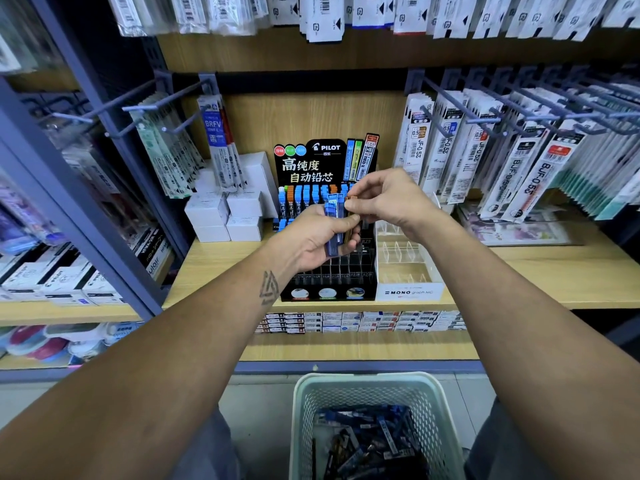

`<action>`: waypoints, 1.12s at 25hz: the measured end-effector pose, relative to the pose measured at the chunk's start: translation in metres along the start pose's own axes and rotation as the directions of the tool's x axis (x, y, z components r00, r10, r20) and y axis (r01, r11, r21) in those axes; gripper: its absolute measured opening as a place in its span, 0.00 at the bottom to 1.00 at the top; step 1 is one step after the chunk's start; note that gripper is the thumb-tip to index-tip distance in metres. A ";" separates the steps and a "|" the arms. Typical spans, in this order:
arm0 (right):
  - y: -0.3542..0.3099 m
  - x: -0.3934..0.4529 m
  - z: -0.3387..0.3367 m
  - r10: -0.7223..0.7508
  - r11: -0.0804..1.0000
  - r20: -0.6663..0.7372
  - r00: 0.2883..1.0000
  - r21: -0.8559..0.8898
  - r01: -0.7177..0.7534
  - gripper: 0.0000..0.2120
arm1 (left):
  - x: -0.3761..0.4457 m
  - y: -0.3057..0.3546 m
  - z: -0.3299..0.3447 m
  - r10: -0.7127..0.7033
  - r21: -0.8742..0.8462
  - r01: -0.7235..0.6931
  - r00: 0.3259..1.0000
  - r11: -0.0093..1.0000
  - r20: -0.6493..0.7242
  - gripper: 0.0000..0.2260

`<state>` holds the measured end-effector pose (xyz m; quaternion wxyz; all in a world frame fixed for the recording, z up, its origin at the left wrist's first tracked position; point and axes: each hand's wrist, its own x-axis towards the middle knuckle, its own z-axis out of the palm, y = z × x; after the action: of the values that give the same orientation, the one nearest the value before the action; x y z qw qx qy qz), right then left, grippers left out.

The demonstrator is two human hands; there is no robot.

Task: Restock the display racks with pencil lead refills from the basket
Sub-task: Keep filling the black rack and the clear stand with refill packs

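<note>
The job looks partly done, with a good deal left; the black Pilot rack (329, 271) stands on the wooden shelf (214, 271) near its front edge, and only its back rows hold refills (304, 197), blue-capped with a few orange, while the front rows of slots show empty. The clear Mono rack (405, 258) just beside it, toward the shelf's right, also appears to hold nothing.

The left hand (322, 237) has its grip closed round a small bundle of refill cases (335, 223), blue ones with at least one orange-brown among them, held above the Pilot rack; the right hand (384, 199) pinches the top of the orange-brown case (352, 202), seemingly drawing it from the bundle to seat it in a slot.

The pale basket (301, 427) sits below the shelf, between the person's legs, with a heap of blue and dark refill cases (367, 441) in its bottom; so many more trips from basket to rack seem to remain.
</note>
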<state>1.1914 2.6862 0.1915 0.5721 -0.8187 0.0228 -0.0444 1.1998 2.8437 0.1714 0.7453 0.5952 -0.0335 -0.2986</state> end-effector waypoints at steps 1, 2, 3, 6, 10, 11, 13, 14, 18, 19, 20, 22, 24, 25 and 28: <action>-0.001 0.001 0.002 0.011 1.000 -0.008 1.000 0.024 -0.011 0.06 | -0.001 0.001 -0.001 0.001 -0.011 -0.001 1.000 1.000 -0.003 0.04; -0.001 0.001 0.003 0.021 0.998 -0.018 1.000 0.058 -0.020 0.06 | -0.002 0.002 -0.002 0.001 -0.025 -0.001 1.000 1.000 -0.010 0.04; -0.003 0.001 0.004 0.030 0.995 -0.026 0.999 0.100 -0.027 0.06 | -0.002 0.003 -0.004 0.000 -0.044 -0.001 1.000 0.999 -0.019 0.04; -0.007 0.003 0.004 0.068 0.971 -0.028 0.997 0.232 -0.059 0.05 | -0.005 0.008 -0.012 0.006 -0.098 -0.012 0.998 0.995 -0.060 0.05; -0.013 0.004 0.015 0.064 0.975 -0.021 0.998 0.217 -0.058 0.07 | -0.007 0.010 -0.022 0.069 -0.049 -0.078 0.984 0.996 -0.167 0.09; -0.014 0.004 0.019 0.059 0.978 -0.028 0.998 0.200 -0.052 0.06 | -0.007 0.010 -0.023 0.097 -0.027 -0.104 0.979 0.994 -0.182 0.09; -0.015 0.005 0.024 0.032 0.987 -0.054 0.998 0.161 -0.023 0.07 | -0.007 0.011 -0.024 0.145 0.004 -0.147 0.969 0.989 -0.202 0.06; -0.016 0.007 0.024 0.008 0.992 -0.086 0.996 0.129 0.003 0.08 | -0.007 0.012 -0.025 0.153 0.011 -0.154 0.963 0.988 -0.221 0.05; -0.022 0.017 0.013 -0.131 0.988 -0.227 0.965 -0.113 0.108 0.07 | -0.001 0.014 -0.036 0.128 0.018 -0.130 0.924 0.991 -0.360 0.03; -0.022 0.018 0.012 -0.160 0.978 -0.234 0.959 -0.172 0.121 0.07 | 0.001 0.013 -0.038 0.121 0.019 -0.123 0.919 0.992 -0.376 0.04; -0.020 0.020 0.012 -0.183 0.965 -0.225 0.957 -0.228 0.131 0.08 | 0.003 0.013 -0.040 0.116 0.024 -0.116 0.917 0.993 -0.381 0.05; -0.013 0.021 0.016 -0.209 0.933 -0.174 0.962 -0.329 0.144 0.08 | 0.003 0.013 -0.040 0.107 0.036 -0.100 0.921 0.994 -0.375 0.05; -0.008 0.019 0.023 -0.241 0.882 -0.115 0.964 -0.440 0.168 0.07 | 0.004 0.013 -0.042 0.098 0.044 -0.088 0.923 0.995 -0.372 0.05; -0.008 0.018 0.025 -0.259 0.851 -0.090 0.962 -0.493 0.183 0.07 | 0.005 0.013 -0.043 0.093 0.045 -0.083 0.924 0.996 -0.371 0.04; -0.006 0.016 0.028 -0.289 0.779 -0.031 0.957 -0.589 0.216 0.06 | 0.004 0.012 -0.044 0.076 0.049 -0.063 0.929 0.997 -0.361 0.03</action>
<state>1.2104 2.7131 0.1882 0.2818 -0.9450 -0.0405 -0.1608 1.2264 2.8815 0.1683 0.7377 0.6521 0.0783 -0.1563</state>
